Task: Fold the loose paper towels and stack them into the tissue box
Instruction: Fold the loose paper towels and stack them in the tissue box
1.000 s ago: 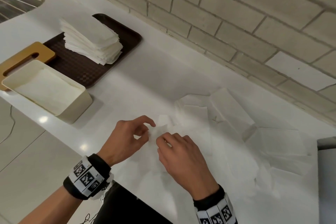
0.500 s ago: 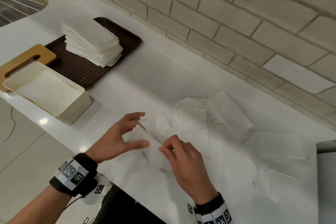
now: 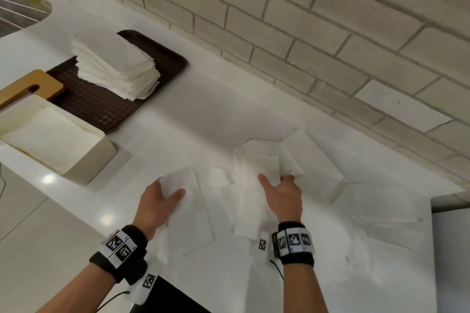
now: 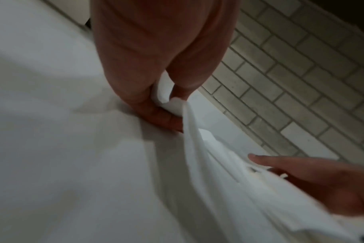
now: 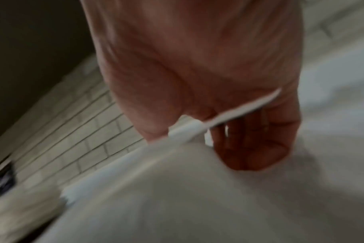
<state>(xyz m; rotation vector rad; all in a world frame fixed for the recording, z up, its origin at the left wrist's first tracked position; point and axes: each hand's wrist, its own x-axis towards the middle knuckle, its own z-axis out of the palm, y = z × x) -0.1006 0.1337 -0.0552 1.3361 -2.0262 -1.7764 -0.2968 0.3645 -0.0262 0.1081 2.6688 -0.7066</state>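
Note:
A loose white paper towel (image 3: 189, 180) is stretched between my two hands at the counter's front. My left hand (image 3: 169, 188) pinches its left end between thumb and fingers (image 4: 166, 118). My right hand (image 3: 276, 180) holds the right end with curled fingers (image 5: 258, 139), thumb sticking out to the left. More loose towels (image 3: 368, 206) lie spread under and right of the hands. The cream tissue box (image 3: 86, 160) stands open at the left, with folded towels (image 3: 50, 138) inside.
A brown tray (image 3: 109, 112) behind the box carries a tall stack of folded towels (image 3: 114, 68). The wooden lid (image 3: 30, 86) leans at the far left. A brick wall (image 3: 305, 33) runs along the back. A grey block (image 3: 450, 201) sits at the right edge.
My hands were close together over the towel. They have drawn apart, the left going left and the right going right, pulling the sheet out between them.

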